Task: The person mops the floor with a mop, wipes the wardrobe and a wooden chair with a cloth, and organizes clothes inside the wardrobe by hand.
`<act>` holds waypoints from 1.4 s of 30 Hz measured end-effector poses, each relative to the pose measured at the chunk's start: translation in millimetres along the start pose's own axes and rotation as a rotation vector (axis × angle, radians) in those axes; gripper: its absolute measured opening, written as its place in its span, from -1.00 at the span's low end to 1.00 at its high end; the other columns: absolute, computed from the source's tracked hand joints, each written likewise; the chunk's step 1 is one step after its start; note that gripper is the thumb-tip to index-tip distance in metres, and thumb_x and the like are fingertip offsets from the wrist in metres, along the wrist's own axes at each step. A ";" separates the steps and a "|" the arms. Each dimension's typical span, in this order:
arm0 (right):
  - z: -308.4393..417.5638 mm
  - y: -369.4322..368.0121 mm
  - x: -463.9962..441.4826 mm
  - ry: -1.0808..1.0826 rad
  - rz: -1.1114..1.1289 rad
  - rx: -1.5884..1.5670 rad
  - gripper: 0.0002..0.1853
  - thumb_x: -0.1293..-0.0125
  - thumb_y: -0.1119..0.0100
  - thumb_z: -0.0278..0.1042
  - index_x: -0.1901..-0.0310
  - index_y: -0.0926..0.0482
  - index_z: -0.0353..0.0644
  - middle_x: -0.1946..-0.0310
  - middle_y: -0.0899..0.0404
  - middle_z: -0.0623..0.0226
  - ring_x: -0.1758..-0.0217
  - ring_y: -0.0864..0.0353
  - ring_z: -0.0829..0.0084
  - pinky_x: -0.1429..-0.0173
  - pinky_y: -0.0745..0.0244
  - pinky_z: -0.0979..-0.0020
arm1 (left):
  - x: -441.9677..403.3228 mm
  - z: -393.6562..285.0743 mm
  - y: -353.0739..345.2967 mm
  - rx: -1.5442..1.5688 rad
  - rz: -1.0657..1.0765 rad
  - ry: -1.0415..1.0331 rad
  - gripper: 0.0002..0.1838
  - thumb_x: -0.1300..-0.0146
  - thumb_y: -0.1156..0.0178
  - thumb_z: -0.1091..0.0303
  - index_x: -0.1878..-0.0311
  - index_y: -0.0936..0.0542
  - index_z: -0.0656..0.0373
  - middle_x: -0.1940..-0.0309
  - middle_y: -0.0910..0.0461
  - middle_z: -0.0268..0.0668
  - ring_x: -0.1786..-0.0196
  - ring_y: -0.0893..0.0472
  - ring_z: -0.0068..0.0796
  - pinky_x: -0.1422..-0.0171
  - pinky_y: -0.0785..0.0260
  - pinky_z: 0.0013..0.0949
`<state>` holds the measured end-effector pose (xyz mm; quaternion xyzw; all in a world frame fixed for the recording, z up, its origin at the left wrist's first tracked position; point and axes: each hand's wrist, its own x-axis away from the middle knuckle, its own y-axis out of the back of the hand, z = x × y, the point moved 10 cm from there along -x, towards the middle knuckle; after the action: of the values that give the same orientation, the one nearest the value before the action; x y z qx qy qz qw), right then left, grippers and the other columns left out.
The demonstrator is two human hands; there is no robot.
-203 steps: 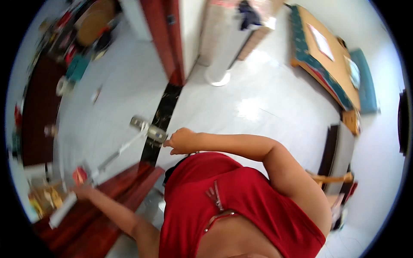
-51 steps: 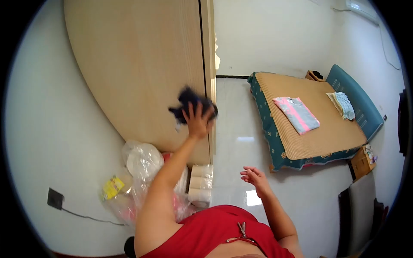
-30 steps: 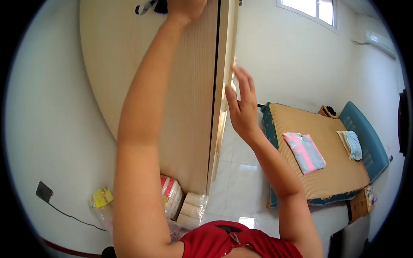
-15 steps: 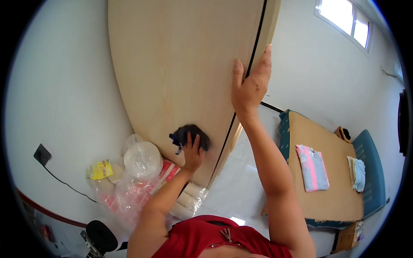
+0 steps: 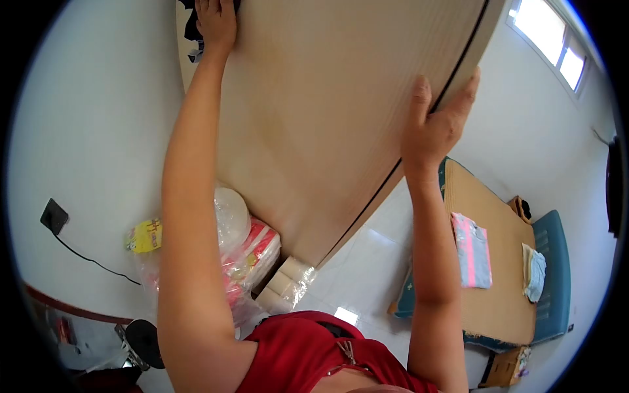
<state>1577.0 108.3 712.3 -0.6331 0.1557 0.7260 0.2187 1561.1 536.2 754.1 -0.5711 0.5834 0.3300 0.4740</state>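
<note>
A pale wooden door (image 5: 314,118) stands in front of me, with a black strip along its right edge. My left hand (image 5: 217,25) is high at the door's upper left and presses a dark cloth (image 5: 192,29) against its face. Part of the cloth is hidden by the hand and the frame's top edge. My right hand (image 5: 434,128) holds the door's right edge, thumb on the face and fingers on the edge side.
Below the door are plastic-wrapped packs (image 5: 262,245) and paper rolls (image 5: 288,281). A bed (image 5: 498,262) with folded clothes (image 5: 472,252) stands at right. On the left wall is a socket with a black plug (image 5: 54,216) and cord.
My left hand has moved up and left across the door with the dark cloth. The door edge and my right hand appear farther right, the right hand still on the edge.
</note>
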 end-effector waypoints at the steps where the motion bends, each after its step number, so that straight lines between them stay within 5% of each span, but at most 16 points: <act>1: -1.1 -0.6 0.3 -0.014 0.002 0.003 -0.23 -0.40 -0.19 -0.19 -0.46 -0.07 -0.42 -0.36 -0.29 -0.17 -0.40 -0.35 0.01 -0.43 -0.26 0.21 | 9.0 10.1 3.5 0.011 -0.029 0.016 -0.45 -0.53 0.17 0.08 -0.48 -0.29 0.10 -0.56 -0.07 -0.06 -0.57 -0.04 0.07 -0.61 0.11 -0.03; 3: -0.6 -0.9 0.4 -0.009 -0.017 0.018 -0.22 -0.38 -0.21 -0.17 -0.45 -0.08 -0.42 -0.33 -0.32 -0.16 -0.36 -0.39 -0.01 -0.40 -0.30 0.20 | 45.4 32.5 10.4 0.027 -0.083 0.047 -0.43 -0.53 0.20 0.07 -0.44 -0.34 0.22 -0.53 -0.08 0.05 -0.56 -0.07 0.06 -0.61 0.12 -0.09; 4: 0.8 0.1 0.9 -0.014 -0.018 0.018 -0.21 -0.36 -0.22 -0.18 -0.45 -0.08 -0.43 -0.32 -0.33 -0.18 -0.35 -0.39 -0.05 -0.38 -0.31 0.18 | 67.7 54.2 14.0 0.032 -0.099 0.107 -0.42 -0.51 0.20 -0.07 -0.47 -0.32 -0.02 -0.57 -0.04 -0.10 -0.56 -0.03 0.15 -0.55 0.08 0.16; 14: 4.5 -0.4 -1.6 0.009 -0.010 0.101 -0.25 -0.37 -0.19 -0.19 -0.44 -0.10 -0.39 -0.30 -0.35 -0.13 -0.28 -0.46 0.02 -0.29 -0.42 0.20 | 438.2 120.7 61.0 -0.030 -0.242 0.993 -0.40 -0.57 0.26 0.10 -0.43 -0.27 0.42 -0.54 -0.07 0.07 -0.57 -0.08 -0.03 -0.62 0.10 -0.16; 17: 5.2 -0.6 -0.9 0.040 0.000 0.160 -0.24 -0.37 -0.19 -0.18 -0.45 -0.09 -0.38 -0.30 -0.34 -0.13 -0.28 -0.47 0.01 -0.26 -0.45 0.20 | 468.0 181.8 57.8 -0.164 -0.130 1.071 -0.40 -0.57 0.27 0.10 -0.41 -0.29 0.43 -0.54 -0.07 0.06 -0.57 -0.08 -0.01 -0.63 0.11 -0.18; 19: 4.2 0.1 -0.9 0.029 0.018 0.172 -0.23 -0.38 -0.19 -0.17 -0.45 -0.08 -0.38 -0.30 -0.34 -0.13 -0.27 -0.47 0.01 -0.25 -0.46 0.20 | 448.9 227.1 49.6 -0.580 0.331 1.028 -0.34 -0.55 0.25 0.03 -0.48 -0.17 0.39 -0.56 -0.03 -0.01 -0.59 -0.01 -0.03 -0.65 0.14 -0.17; 21: 6.5 0.0 -0.7 -0.013 0.025 0.133 -0.23 -0.38 -0.19 -0.17 -0.45 -0.08 -0.38 -0.30 -0.34 -0.13 -0.27 -0.47 0.00 -0.25 -0.46 0.20 | 383.0 202.1 65.9 -0.711 0.493 1.079 -0.31 -0.54 0.26 -0.02 -0.52 -0.07 0.32 -0.57 0.00 -0.07 -0.60 0.03 -0.07 -0.65 0.15 -0.16; 24: 7.5 0.2 0.2 0.012 0.012 0.145 -0.23 -0.38 -0.18 -0.16 -0.45 -0.07 -0.38 -0.29 -0.34 -0.13 -0.25 -0.49 0.02 -0.19 -0.50 0.21 | 355.4 240.8 68.1 -0.067 -0.019 1.294 -0.31 -0.54 0.27 -0.03 -0.54 -0.06 0.27 -0.58 0.01 -0.08 -0.60 0.03 -0.09 -0.64 0.12 -0.14; 26: 7.7 -0.3 1.6 0.029 0.008 0.154 -0.23 -0.37 -0.18 -0.16 -0.45 -0.08 -0.38 -0.27 -0.35 -0.13 -0.21 -0.51 0.05 -0.14 -0.53 0.23 | 324.7 248.3 59.1 0.126 -0.171 1.135 -0.33 -0.54 0.27 -0.02 -0.52 -0.11 0.27 -0.57 0.00 -0.07 -0.60 0.01 -0.09 -0.64 0.11 -0.12; 29: 9.5 -1.1 0.7 0.018 0.010 0.136 -0.23 -0.37 -0.19 -0.16 -0.45 -0.08 -0.38 -0.23 -0.38 -0.13 -0.14 -0.55 0.08 -0.05 -0.56 0.25 | 231.8 206.5 35.5 -0.105 -0.074 0.611 -0.38 -0.54 0.28 0.03 -0.49 -0.23 0.24 -0.55 -0.08 -0.06 -0.58 -0.05 -0.07 -0.62 0.09 -0.13; 31: 10.8 -1.0 1.3 0.026 0.003 0.128 -0.24 -0.36 -0.19 -0.16 -0.44 -0.09 -0.37 -0.20 -0.40 -0.13 -0.10 -0.56 0.09 -0.01 -0.57 0.26 | 158.8 110.8 28.8 0.079 -0.069 0.458 -0.40 -0.55 0.27 0.08 -0.46 -0.26 0.31 -0.56 -0.04 -0.07 -0.59 -0.03 -0.13 -0.63 0.14 -0.20; 34: 1.4 -2.7 4.2 -0.116 0.035 0.093 -0.26 -0.42 -0.12 0.00 -0.43 -0.15 -0.33 -0.28 -0.37 -0.11 -0.26 -0.49 0.07 -0.30 -0.40 0.20 | 74.4 4.0 11.7 -0.034 -0.032 0.073 -0.45 -0.51 0.14 0.11 -0.47 -0.31 0.15 -0.55 -0.10 -0.06 -0.56 -0.06 0.06 -0.60 0.10 -0.02; 35: 4.0 -1.9 2.7 -0.079 0.026 0.125 -0.25 -0.40 -0.14 -0.05 -0.43 -0.13 -0.34 -0.26 -0.39 -0.11 -0.20 -0.52 0.09 -0.20 -0.46 0.23 | 59.4 -26.5 2.6 -0.143 -0.069 -0.105 -0.46 -0.51 0.11 0.10 -0.48 -0.31 0.06 -0.55 -0.10 -0.09 -0.54 -0.08 0.12 -0.58 0.06 0.05; 37: 6.6 -0.6 1.8 0.000 0.007 0.184 -0.24 -0.36 -0.19 -0.15 -0.44 -0.11 -0.36 -0.20 -0.42 -0.09 -0.08 -0.58 0.12 0.02 -0.58 0.29 | 58.1 -69.6 2.0 -0.080 -0.090 -0.088 -0.46 -0.50 0.10 0.08 -0.46 -0.34 0.05 -0.54 -0.12 -0.07 -0.52 -0.12 0.16 -0.58 0.08 0.10; 38: 8.2 0.2 1.5 0.034 -0.003 0.215 -0.24 -0.35 -0.19 -0.14 -0.44 -0.11 -0.35 -0.21 -0.42 -0.08 -0.09 -0.58 0.12 0.01 -0.58 0.29 | 63.4 -73.8 4.4 -0.028 -0.078 -0.030 -0.45 -0.49 0.07 0.06 -0.47 -0.34 0.01 -0.53 -0.11 0.02 -0.53 -0.11 0.17 -0.55 0.10 0.21; 42: 10.1 1.0 2.0 -0.027 -0.009 0.179 -0.25 -0.38 -0.14 -0.01 -0.43 -0.16 -0.33 -0.29 -0.37 -0.07 -0.24 -0.51 0.06 -0.21 -0.47 0.21 | 144.7 -69.4 18.8 -0.041 0.010 -0.023 -0.44 -0.47 0.12 0.14 -0.44 -0.34 0.20 -0.53 -0.11 0.00 -0.55 -0.03 0.19 -0.59 0.15 0.07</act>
<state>1567.7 112.8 711.7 -0.6019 0.2141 0.7167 0.2797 1545.1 423.3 639.8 -0.5739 0.5739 0.3506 0.4673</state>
